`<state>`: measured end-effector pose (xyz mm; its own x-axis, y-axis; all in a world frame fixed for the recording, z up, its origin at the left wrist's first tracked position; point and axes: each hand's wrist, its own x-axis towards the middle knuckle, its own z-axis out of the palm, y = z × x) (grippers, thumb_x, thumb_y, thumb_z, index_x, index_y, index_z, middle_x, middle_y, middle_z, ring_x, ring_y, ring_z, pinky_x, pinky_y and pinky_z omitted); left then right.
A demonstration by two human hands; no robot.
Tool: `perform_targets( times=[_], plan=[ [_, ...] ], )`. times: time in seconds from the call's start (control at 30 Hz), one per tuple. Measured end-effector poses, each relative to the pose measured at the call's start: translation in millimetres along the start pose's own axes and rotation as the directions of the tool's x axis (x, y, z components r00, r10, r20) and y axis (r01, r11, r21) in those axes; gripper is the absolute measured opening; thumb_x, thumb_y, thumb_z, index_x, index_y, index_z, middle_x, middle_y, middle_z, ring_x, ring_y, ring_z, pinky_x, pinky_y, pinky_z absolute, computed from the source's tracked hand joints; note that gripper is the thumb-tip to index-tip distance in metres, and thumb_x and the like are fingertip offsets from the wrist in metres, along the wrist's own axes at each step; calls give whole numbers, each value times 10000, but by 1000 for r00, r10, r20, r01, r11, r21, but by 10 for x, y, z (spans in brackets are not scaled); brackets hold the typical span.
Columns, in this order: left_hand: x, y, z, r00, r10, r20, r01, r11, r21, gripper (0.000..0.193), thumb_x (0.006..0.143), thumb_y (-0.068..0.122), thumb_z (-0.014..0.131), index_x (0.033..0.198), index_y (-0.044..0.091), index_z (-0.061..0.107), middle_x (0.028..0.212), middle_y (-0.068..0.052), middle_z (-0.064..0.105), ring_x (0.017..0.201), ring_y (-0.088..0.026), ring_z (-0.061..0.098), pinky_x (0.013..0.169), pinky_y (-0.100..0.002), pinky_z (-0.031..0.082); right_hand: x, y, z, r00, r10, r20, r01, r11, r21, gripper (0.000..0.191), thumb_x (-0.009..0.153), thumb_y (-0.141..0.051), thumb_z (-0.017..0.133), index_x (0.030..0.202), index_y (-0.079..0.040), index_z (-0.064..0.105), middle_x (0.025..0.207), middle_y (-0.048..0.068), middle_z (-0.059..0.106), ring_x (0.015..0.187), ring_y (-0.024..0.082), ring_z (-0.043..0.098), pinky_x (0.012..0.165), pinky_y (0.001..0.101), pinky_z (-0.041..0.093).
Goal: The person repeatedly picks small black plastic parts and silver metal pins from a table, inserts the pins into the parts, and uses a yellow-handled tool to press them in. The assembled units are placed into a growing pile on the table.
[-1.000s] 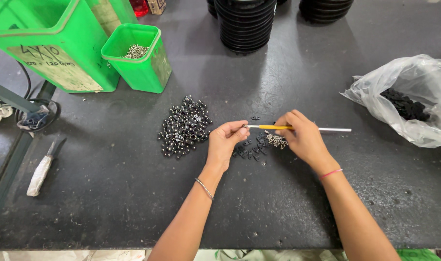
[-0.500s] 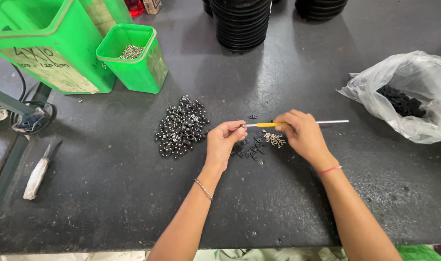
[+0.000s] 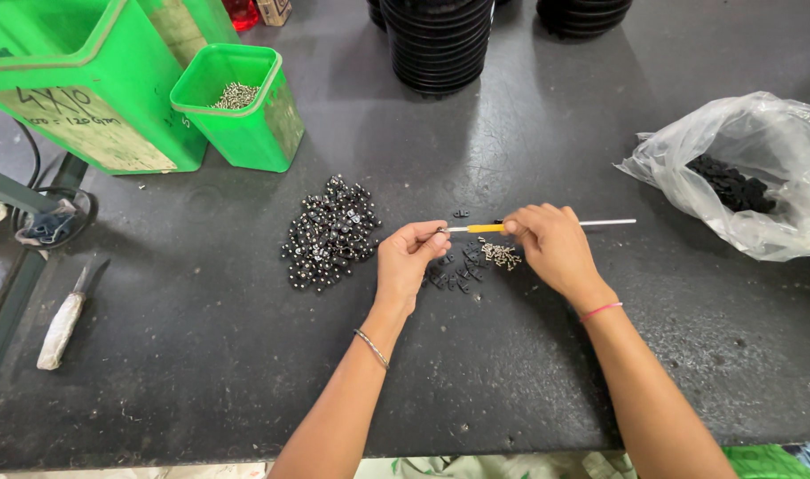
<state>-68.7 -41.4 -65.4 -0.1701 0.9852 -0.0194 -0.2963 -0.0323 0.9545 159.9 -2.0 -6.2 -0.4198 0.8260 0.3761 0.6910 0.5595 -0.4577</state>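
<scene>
A thin tool (image 3: 547, 225) with a white shaft and a yellow band lies level above the dark table (image 3: 201, 372), held between both hands. The right hand (image 3: 551, 244) is closed around its middle, the white end sticking out to the right. The left hand (image 3: 409, 257) pinches at the tool's metal tip with thumb and forefinger; whether a small part sits between them cannot be told. Just below the hands lie a few small black pieces (image 3: 454, 273) and a little heap of small screws (image 3: 503, 257). A bigger pile of shiny black parts (image 3: 330, 235) sits just left of the left hand. A plastic bag (image 3: 760, 168) lies well to the right.
</scene>
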Motion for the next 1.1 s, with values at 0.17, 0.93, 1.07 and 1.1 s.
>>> perform_targets(
  times=[0.17,0.93,1.07,1.1],
  plan=[
    [-9,15,-1,1000,-5,-3,5,1000,-18,257,919,20,718,1163,-60,718,1006,-109,767,865,-136,720,808,-262,598,2,6,-8,998,-41,-51,51,977,206,251,784,-166,758,992,-59,667,833,46,629,791,244,610,744,387,393],
    [-9,13,16,1000,-14,-8,14,1000,-13,255,918,30,717,1158,-57,716,1004,-105,765,861,-136,721,802,-262,601,25,13,-65,998,-40,-43,50,965,258,179,844,-129,743,942,-23,637,882,93,673,801,289,632,731,402,483],
    [-14,13,12,1000,0,-2,0,1000,19,252,921,32,717,1157,-59,719,1004,-106,765,862,-134,718,801,-263,601,30,0,-86,1000,14,-1,-13,954,300,148,864,-147,715,956,-38,678,867,94,666,789,265,658,713,376,511],
    [-14,11,13,1000,5,3,-5,1000,23,250,922,32,717,1155,-60,720,1005,-107,766,861,-135,718,801,-263,601,29,-6,-92,1000,-12,-11,14,979,206,102,878,-112,721,953,-46,697,852,92,674,787,276,656,706,393,494]
  ],
)
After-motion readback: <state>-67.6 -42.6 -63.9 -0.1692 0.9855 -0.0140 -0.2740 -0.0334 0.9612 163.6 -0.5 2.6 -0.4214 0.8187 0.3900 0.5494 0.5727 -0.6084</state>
